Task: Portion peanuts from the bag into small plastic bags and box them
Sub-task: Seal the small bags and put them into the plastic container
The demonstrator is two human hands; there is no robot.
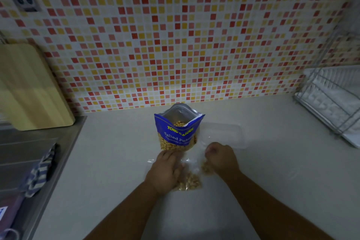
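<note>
Just in front of the open peanut bag (178, 134) standing on the surface (116, 161), my left hand (165, 173) grips the small bag (191, 179) of peanuts with its fingers, my right hand (222, 159) curls its fingers closed on that bag's right edge, and a clear box (229, 134) sits just right of the peanut bag.

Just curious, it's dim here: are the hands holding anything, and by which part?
A small plastic bag of peanuts: the left hand holds its left side, the right hand seems to pinch its right edge.

peanut bag (178, 132) glossy foil | small bag (190, 177) clear plastic | board (31, 87) wood
</note>
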